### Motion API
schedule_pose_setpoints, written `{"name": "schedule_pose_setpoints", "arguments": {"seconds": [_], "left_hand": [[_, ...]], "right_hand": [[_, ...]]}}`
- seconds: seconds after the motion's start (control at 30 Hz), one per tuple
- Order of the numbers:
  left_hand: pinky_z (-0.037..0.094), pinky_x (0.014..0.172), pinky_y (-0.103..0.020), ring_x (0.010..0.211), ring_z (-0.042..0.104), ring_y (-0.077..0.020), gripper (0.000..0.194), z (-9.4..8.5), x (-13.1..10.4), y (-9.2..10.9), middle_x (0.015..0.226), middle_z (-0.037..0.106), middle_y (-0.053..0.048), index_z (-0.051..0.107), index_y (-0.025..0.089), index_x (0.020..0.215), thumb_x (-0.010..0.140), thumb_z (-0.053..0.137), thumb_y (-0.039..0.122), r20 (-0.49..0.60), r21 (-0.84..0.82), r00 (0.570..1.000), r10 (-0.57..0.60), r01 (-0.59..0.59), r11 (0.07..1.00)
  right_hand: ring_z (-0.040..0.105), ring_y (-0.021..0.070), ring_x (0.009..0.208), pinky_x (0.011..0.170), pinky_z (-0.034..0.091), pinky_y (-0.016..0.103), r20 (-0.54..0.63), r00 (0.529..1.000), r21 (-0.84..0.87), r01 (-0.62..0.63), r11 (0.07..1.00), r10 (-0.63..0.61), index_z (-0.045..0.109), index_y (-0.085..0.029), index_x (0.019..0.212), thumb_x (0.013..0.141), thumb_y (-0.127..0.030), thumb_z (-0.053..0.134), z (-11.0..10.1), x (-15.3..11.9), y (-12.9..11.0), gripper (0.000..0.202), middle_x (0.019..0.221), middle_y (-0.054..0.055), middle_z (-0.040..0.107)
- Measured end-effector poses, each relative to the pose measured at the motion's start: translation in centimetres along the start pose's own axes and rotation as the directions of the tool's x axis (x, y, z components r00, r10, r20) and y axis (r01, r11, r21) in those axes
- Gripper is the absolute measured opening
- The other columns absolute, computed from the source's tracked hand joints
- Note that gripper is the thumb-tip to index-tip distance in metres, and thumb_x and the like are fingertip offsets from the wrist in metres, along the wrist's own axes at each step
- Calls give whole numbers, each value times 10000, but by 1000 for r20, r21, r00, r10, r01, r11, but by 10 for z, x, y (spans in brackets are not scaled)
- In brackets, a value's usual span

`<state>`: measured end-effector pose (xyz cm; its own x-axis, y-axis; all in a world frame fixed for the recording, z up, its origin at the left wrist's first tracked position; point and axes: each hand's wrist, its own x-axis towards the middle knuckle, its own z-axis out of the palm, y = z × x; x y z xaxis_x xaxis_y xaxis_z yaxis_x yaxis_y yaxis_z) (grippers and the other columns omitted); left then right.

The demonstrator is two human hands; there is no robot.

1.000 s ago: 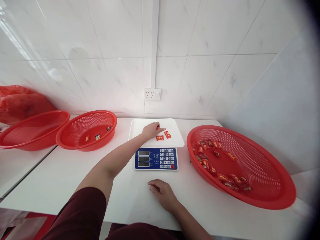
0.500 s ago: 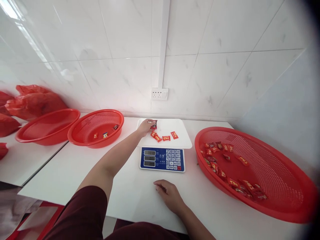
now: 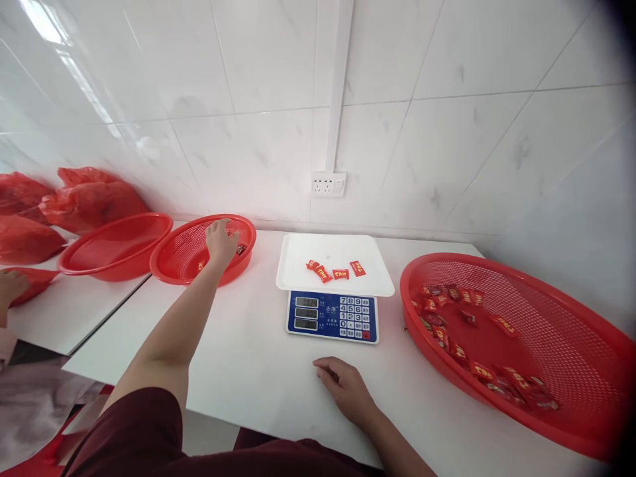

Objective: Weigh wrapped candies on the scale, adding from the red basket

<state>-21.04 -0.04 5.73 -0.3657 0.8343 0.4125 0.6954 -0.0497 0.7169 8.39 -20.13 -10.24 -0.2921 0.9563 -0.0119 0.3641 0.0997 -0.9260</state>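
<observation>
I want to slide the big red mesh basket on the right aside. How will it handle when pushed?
The big red mesh basket looks thin and perforated, so probably light and flexible. Its shallow, wide shape should slide rather than tip. The loose wrapped candies inside may shift.

White table (image 3: 258,371) carries scale (image 3: 334,291), three red baskets (image 3: 517,331), red bags (image 3: 30,218); right hand (image 3: 348,394) resting.

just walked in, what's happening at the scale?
A person is sorting wrapped candies around a digital scale. The left hand reaches over the small red mesh basket, which holds a few candies; whether its grip holds one cannot be told. The right hand rests on the white table, holding nothing. Four red candies lie on the scale tray. The large red basket on the right holds many more.
</observation>
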Motion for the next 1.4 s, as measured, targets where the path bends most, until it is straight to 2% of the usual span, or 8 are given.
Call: {"name": "schedule_pose_setpoints", "arguments": {"seconds": [0.13, 0.2, 0.27, 0.33, 0.57, 0.8, 1.1, 1.4], "left_hand": [[402, 1007, -334, 1132, 527, -207, 210, 36, -26, 18, 1115, 656, -22, 643, 234, 982, 774, 621, 219, 282, 38, 945, 166, -184, 982], [416, 1001, -324, 1153, 529, -203, 289, 62, -44, 34, 1195, 633, -27, 627, 247, 1084, 801, 574, 241, 563, -8, 761, 323, -386, 923], [399, 1026, -321, 1214, 490, -201, 384, 83, -59, 49, 1276, 587, -36, 584, 240, 1179, 804, 525, 182, 708, -51, 584, 397, -518, 854], [401, 1023, -321, 1214, 492, -202, 445, 97, -68, 61, 1292, 575, -42, 563, 230, 1213, 789, 487, 119, 768, -27, 514, 382, -570, 821], [456, 916, -352, 1107, 537, -235, 453, 103, -72, 74, 1129, 623, -86, 567, 198, 1192, 813, 350, 73, 729, 75, 592, 344, -568, 819], [455, 897, -333, 1079, 525, -236, 391, 98, -84, 84, 1092, 574, -85, 606, 226, 1118, 781, 440, 118, 845, 47, 391, 364, -733, 678], [488, 719, -325, 893, 616, -218, 309, 111, -89, 106, 1030, 644, -58, 483, 219, 1131, 827, 441, 252, 825, 166, 501, 263, -659, 734], [500, 768, -342, 998, 609, -255, 276, 139, -99, 128, 1115, 598, -101, 588, 183, 1003, 810, 525, 370, 854, 188, 470, 223, -678, 711]], "right_hand": [[664, 255, 911, 821, 531, 375, -18, 1000, -4, 4, 1000, -4, 712, -253, 939, 828, -317, 496, 1, 0, 2, 252, 968, 48, 725], [665, 253, 905, 817, 532, 373, -29, 1000, -5, 3, 1000, -4, 713, -251, 941, 825, -308, 499, 1, 0, 3, 250, 965, 48, 726], [665, 248, 895, 808, 532, 367, -35, 999, -5, 3, 1000, -3, 711, -240, 949, 826, -298, 496, 1, -1, 2, 255, 969, 53, 724], [663, 244, 883, 797, 532, 363, -38, 999, -5, 2, 1000, -2, 709, -227, 957, 829, -291, 491, 2, -1, 2, 261, 969, 59, 722], [665, 238, 847, 774, 531, 351, -48, 999, -8, 11, 1000, -11, 715, -232, 951, 821, -277, 497, 2, -2, 1, 257, 943, 51, 724], [669, 246, 858, 783, 533, 362, -51, 998, -7, 20, 1000, -20, 718, -231, 937, 813, -280, 498, 2, -2, 1, 257, 945, 54, 728], [681, 269, 840, 750, 556, 407, -60, 997, -22, 52, 998, -53, 709, -326, 901, 781, -308, 521, 1, 1, 3, 223, 922, 13, 735], [699, 277, 764, 662, 578, 421, -111, 987, -11, 117, 993, -117, 670, -468, 850, 700, -346, 548, 6, 2, 12, 229, 860, -61, 740]]}}
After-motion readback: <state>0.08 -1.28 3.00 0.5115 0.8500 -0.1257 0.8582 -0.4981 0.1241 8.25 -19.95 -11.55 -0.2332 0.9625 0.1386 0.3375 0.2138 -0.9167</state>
